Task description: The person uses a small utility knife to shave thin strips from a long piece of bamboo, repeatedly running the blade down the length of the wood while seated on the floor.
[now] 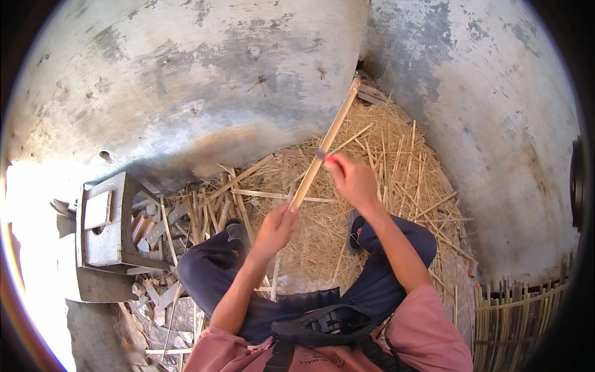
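Head view: left hand (277, 227) is closed around the near end of a long bamboo strip (325, 144) that slants far-right over the straw pile (396, 167). Right hand (352, 178) grips a small knife (322, 155) against the strip's middle.

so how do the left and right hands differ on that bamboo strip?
The left hand grips the bamboo strip low, near its bottom end; the right hand sits higher, holding a small blade against it. The left hand is closed around the strip; the right hand pinches the tool. Both are bare, over the pile of shavings.
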{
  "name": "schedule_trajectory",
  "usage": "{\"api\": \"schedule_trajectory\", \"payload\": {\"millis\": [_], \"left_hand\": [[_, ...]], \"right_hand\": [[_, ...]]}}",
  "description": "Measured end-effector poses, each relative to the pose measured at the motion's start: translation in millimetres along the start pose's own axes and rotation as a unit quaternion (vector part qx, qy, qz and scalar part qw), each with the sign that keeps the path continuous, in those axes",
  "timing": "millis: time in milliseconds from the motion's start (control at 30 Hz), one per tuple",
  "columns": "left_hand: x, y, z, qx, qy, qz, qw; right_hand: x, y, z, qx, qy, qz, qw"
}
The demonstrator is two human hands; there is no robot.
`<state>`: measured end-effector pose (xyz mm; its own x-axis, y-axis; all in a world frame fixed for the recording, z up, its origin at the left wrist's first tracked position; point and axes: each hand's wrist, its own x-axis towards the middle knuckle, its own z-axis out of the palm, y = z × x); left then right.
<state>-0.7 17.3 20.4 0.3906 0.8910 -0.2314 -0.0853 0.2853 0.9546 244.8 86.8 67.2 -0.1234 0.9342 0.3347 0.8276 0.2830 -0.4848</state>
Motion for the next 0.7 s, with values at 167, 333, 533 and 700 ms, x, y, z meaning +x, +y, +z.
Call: {"api": "schedule_trajectory", "payload": {"millis": [167, 333, 533, 700], "left_hand": [[7, -18, -1, 0.110, 0.103, 0.113, 0.982], [15, -21, -2, 0.132, 0.123, 0.113, 0.977], [12, -20, 2, 0.132, 0.114, 0.111, 0.978], [11, -19, 3, 0.157, 0.103, 0.110, 0.976]], "right_hand": [[-3, 9, -18, 0.097, -0.040, 0.051, 0.993], [-20, -21, -3, 0.083, -0.064, -0.121, 0.987], [-26, -22, 15, 0.085, -0.073, -0.188, 0.976], [-28, -19, 22, 0.085, -0.086, -0.173, 0.977]]}}
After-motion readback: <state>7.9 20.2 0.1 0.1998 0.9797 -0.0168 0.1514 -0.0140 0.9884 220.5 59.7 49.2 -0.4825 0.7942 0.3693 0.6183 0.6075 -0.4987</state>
